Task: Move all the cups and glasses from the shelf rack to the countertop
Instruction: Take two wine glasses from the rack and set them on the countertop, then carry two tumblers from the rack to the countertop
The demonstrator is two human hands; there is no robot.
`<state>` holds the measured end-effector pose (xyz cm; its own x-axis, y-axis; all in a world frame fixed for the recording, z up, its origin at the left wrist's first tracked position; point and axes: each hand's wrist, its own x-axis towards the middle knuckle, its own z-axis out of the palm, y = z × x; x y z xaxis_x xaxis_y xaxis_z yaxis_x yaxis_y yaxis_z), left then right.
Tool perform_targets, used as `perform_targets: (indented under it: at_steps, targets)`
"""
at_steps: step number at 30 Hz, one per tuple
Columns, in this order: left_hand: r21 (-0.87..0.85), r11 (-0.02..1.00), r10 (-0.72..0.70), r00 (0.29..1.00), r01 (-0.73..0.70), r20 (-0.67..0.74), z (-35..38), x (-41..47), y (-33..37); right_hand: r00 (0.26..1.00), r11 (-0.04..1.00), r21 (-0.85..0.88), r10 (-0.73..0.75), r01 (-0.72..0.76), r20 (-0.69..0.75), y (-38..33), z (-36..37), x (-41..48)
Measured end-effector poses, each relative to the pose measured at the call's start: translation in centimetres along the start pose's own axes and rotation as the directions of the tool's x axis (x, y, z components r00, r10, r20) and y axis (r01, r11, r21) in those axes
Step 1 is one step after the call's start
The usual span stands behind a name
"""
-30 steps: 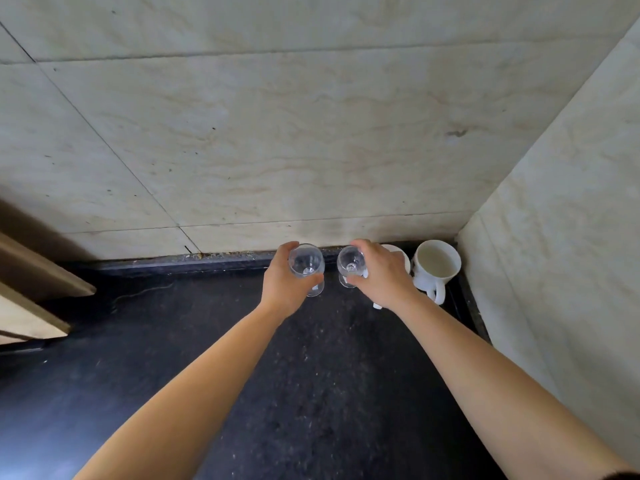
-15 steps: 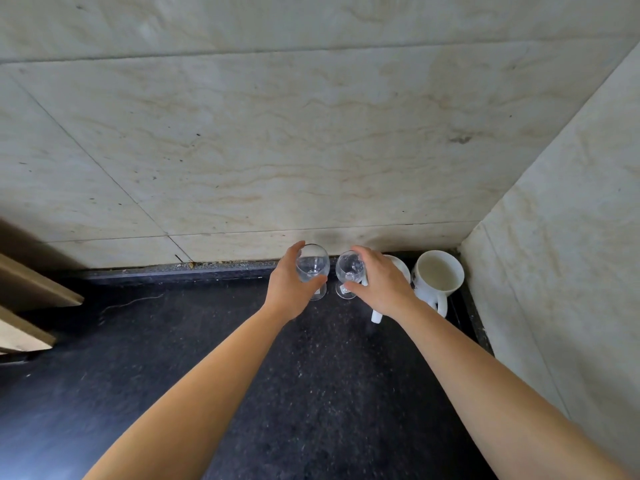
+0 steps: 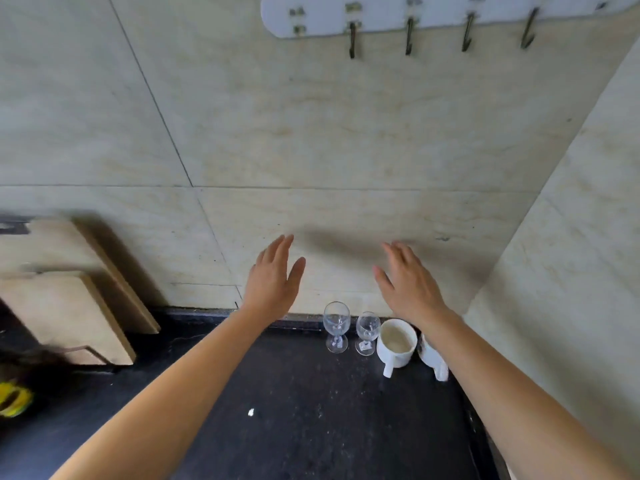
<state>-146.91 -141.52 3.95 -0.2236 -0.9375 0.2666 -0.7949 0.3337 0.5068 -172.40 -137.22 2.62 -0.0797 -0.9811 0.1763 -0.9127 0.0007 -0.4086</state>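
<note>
Two small clear stemmed glasses stand upright side by side on the black countertop (image 3: pixel 311 410) by the back wall: the left glass (image 3: pixel 336 325) and the right glass (image 3: pixel 367 332). To their right stand a white mug (image 3: pixel 396 344) and a second white mug (image 3: pixel 433 358), partly hidden behind my right forearm. My left hand (image 3: pixel 275 280) and my right hand (image 3: pixel 407 280) hover above the glasses with fingers spread, holding nothing. The shelf rack is not in view.
Two wooden cutting boards (image 3: pixel 69 306) lean against the wall at the left. A white hook rail (image 3: pixel 433 15) with several metal hooks hangs high on the wall. A yellow object (image 3: pixel 14 398) sits at the far left edge. The side wall closes in on the right.
Both hands let go of the glasses, which now stand on the counter, and rose upward with fingers spread. The view tilted up, bringing the hook rail into sight.
</note>
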Motion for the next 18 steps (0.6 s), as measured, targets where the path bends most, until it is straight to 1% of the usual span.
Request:
perform_targets:
  at_steps: [2,4,6,8,10,13,16,18]
  targets:
    - [0.128,0.989,0.091,0.984,-0.072,-0.150,-5.0,-0.5,1.1,0.987,0.994,-0.011,-0.109,0.109,-0.114,-2.8,-3.1,0.3]
    - [0.263,0.959,0.178,0.945,-0.104,-0.275,-9.6,-1.9,1.6,0.943,0.974,-0.017,-0.223,0.226,-0.245,-5.7,-5.2,0.2]
    - [0.380,0.922,0.220,0.912,-0.079,-0.345,-13.4,-4.4,1.2,0.878,0.940,-0.017,-0.326,0.342,-0.349,-8.9,-6.0,0.1]
    - [0.461,0.888,0.207,0.899,-0.006,-0.386,-16.4,-7.8,0.2,0.825,0.898,0.003,-0.403,0.440,-0.396,-12.6,-5.6,-0.2]
    - [0.511,0.856,0.157,0.900,0.082,-0.407,-18.7,-12.1,-1.4,0.786,0.847,0.034,-0.477,0.531,-0.394,-16.7,-4.1,-1.1]
    - [0.585,0.778,0.049,0.905,0.230,-0.422,-22.3,-19.1,-4.2,0.720,0.747,0.067,-0.606,0.661,-0.339,-23.7,-1.4,-3.7]
    - [0.594,0.701,-0.059,0.862,0.394,-0.503,-27.0,-26.5,-6.9,0.656,0.648,0.138,-0.698,0.749,-0.287,-31.5,0.5,-7.7]
    - [0.575,0.649,-0.120,0.813,0.498,-0.570,-30.4,-31.8,-8.5,0.583,0.561,0.163,-0.764,0.812,-0.276,-37.0,1.5,-10.5]
